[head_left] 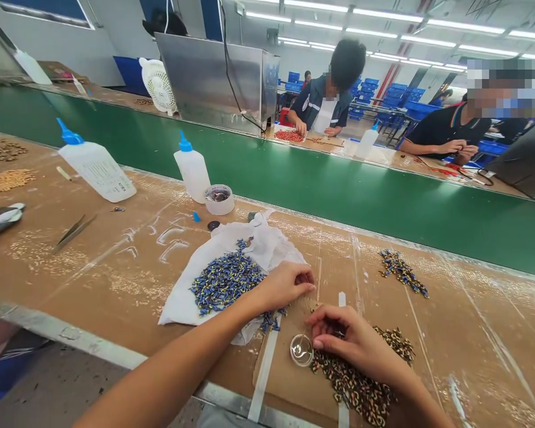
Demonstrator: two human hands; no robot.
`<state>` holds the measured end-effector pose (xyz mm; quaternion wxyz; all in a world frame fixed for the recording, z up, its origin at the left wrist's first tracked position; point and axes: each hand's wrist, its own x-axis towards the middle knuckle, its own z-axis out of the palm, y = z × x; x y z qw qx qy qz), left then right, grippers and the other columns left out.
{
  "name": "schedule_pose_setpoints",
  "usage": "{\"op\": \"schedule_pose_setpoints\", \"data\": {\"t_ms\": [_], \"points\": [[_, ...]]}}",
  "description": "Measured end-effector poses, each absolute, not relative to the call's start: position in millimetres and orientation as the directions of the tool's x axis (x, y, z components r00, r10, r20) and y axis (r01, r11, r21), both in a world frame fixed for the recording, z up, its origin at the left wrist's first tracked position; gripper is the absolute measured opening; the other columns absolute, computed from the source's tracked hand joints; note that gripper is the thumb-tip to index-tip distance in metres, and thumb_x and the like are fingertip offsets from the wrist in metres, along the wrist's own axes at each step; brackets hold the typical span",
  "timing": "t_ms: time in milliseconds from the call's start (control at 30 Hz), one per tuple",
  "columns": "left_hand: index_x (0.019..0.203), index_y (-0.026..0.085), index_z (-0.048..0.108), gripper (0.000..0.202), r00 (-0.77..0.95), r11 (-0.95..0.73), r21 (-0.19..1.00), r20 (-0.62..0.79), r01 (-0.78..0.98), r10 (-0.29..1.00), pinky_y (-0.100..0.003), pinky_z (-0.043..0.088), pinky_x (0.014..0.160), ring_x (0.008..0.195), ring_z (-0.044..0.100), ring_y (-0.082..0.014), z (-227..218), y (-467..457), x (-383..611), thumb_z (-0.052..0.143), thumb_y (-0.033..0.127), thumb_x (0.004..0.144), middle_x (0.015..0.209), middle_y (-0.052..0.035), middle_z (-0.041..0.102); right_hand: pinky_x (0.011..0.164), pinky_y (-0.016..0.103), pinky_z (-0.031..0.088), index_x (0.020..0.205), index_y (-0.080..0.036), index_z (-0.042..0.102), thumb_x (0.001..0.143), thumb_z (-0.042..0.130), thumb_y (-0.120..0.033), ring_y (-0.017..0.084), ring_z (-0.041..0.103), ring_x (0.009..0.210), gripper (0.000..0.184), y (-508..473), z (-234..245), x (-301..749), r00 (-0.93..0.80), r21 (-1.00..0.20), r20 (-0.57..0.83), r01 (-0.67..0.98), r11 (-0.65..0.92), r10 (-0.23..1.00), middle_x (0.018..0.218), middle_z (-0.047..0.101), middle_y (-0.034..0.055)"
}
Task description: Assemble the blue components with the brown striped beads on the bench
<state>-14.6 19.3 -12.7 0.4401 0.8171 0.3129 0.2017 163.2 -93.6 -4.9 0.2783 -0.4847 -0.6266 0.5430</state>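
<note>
My left hand point(290, 284) hovers at the right edge of a white cloth point(182, 297), its fingers curled together; whatever they may hold is too small to make out. On that cloth lies a heap of small blue-and-yellow pieces point(227, 279). My right hand point(345, 336) is bent in a pinch above a pile of small dark-and-gold pieces point(361, 386), and its fingertips hide anything between them. Close to the right fingertips sits a small round clear dish point(302, 350) with a little clear liquid or shine inside.
A green belt point(294, 190) runs behind the bench. Two white squeeze bottles point(100, 172), a tape roll point(219, 200) and tweezers point(74, 233) lie leftward. Another blue-and-gold cluster point(403, 272) is at right. Two co-workers point(323, 95) sit across the belt.
</note>
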Motion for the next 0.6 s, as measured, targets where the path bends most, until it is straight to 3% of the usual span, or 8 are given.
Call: {"op": "schedule_pose_setpoints", "data": {"t_ms": [100, 267, 467, 600], "points": [[0.083, 0.014, 0.065, 0.008, 0.728, -0.421, 0.846, 0.059, 0.326, 0.683, -0.023, 0.040, 0.063, 0.065, 0.054, -0.0119, -12, 18, -14, 0.059, 0.020, 0.082, 0.070, 0.0004, 0.062, 0.063, 0.026, 0.045, 0.100, -0.019, 0.067, 0.085, 0.064, -0.039, 0.016, 0.057, 0.069, 0.025, -92, -6, 157, -0.360, -0.951, -0.156, 0.306, -0.041, 0.920, 0.077, 0.065, 0.0015], [0.083, 0.014, 0.065, 0.008, 0.719, -0.399, 0.858, 0.053, 0.322, 0.693, -0.023, 0.041, 0.063, 0.066, 0.054, -0.0118, -13, 18, -13, 0.058, 0.019, 0.082, 0.070, 0.0005, 0.062, 0.071, 0.029, 0.045, 0.081, -0.020, 0.069, 0.090, 0.059, -0.035, 0.017, 0.058, 0.077, 0.020, -92, -2, 151, -0.429, -0.906, 0.002, 0.382, 0.183, 0.903, 0.080, 0.064, 0.0029], [0.080, 0.014, 0.065, 0.008, 0.714, -0.381, 0.864, 0.037, 0.330, 0.699, -0.023, 0.040, 0.062, 0.065, 0.054, -0.0121, -9, 18, -13, 0.058, 0.019, 0.080, 0.068, 0.0005, 0.062, 0.084, 0.031, 0.044, 0.088, -0.023, 0.071, 0.090, 0.061, -0.031, 0.018, 0.056, 0.095, 0.012, -98, 2, 149, -0.458, -0.861, 0.117, 0.395, 0.320, 0.881, 0.101, 0.058, 0.0053], [0.077, 0.015, 0.065, 0.011, 0.697, -0.371, 0.851, 0.008, 0.371, 0.717, -0.022, 0.037, 0.061, 0.065, 0.053, -0.0122, -3, 17, -14, 0.056, 0.020, 0.079, 0.067, 0.0013, 0.061, 0.078, 0.027, 0.047, 0.086, -0.023, 0.072, 0.090, 0.059, -0.036, 0.016, 0.057, 0.089, 0.019, -94, -11, 140, -0.485, -0.784, 0.270, 0.391, 0.482, 0.832, 0.098, 0.059, 0.0054]]}}
